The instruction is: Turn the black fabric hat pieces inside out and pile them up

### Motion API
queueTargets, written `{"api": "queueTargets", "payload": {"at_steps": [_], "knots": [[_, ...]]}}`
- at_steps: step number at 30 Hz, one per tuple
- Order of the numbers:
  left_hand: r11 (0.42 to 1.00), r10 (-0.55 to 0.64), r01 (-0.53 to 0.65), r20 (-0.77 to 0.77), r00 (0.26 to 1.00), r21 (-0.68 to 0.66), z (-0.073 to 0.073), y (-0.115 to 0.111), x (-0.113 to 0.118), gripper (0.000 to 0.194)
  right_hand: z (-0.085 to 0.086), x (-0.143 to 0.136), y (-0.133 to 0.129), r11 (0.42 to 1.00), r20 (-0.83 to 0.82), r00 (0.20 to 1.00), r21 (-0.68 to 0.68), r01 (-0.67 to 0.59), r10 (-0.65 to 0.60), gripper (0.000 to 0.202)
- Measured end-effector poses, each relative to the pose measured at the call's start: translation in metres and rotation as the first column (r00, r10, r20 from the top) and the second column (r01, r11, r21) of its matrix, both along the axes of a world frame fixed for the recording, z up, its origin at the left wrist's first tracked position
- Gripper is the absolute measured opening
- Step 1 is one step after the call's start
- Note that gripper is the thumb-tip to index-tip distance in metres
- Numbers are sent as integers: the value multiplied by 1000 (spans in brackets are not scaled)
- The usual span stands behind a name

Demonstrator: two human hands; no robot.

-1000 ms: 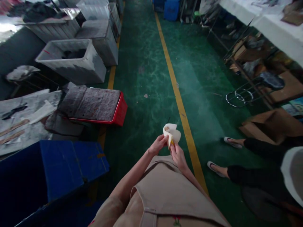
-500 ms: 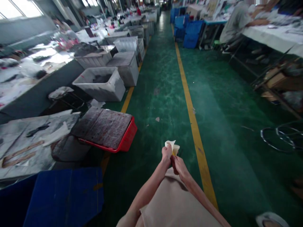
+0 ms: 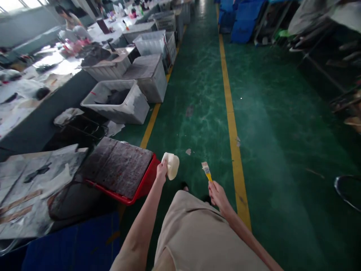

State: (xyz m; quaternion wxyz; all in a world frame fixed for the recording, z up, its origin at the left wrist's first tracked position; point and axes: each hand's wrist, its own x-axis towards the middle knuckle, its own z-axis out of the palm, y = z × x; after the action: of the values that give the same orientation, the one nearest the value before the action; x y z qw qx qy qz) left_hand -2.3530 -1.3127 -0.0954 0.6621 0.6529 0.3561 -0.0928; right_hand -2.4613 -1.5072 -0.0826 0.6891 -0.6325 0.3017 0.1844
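My left hand [image 3: 161,171] is closed on a cream-coloured piece [image 3: 172,166], curved and pale, held out beside the red crate's right edge. My right hand [image 3: 217,194] grips the yellow handle of a small brush [image 3: 207,171], whose pale bristles point up and away from me. The two hands are well apart over the green floor. Left of my left hand is the red crate [image 3: 132,199], with a dark, stained board [image 3: 118,165] lying on top.
Grey bins [image 3: 121,107] line the left side below long worktables. A blue container [image 3: 76,244] is at the lower left. Yellow lines [image 3: 234,143] edge the aisle. A person [image 3: 72,26] sits at the far left; blue bins [image 3: 244,22] stand at the back right.
My hands were together in front of me and are now apart. The left has moved left with the cream piece, the right slightly right with the brush, which now shows clearly. The view has tilted down.
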Motion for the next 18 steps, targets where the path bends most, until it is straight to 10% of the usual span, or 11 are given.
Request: {"api": "queueTargets", "payload": {"at_steps": [7,18], "knots": [[950,-72,69,2,997,-304,-34,8,120,54,-9,148,19,996,164,985,66,-65,54,48],[590,-107,263,248,963,-763,-6,3,282,52,7,342,74,995,31,999,86,-46,44,55]]}}
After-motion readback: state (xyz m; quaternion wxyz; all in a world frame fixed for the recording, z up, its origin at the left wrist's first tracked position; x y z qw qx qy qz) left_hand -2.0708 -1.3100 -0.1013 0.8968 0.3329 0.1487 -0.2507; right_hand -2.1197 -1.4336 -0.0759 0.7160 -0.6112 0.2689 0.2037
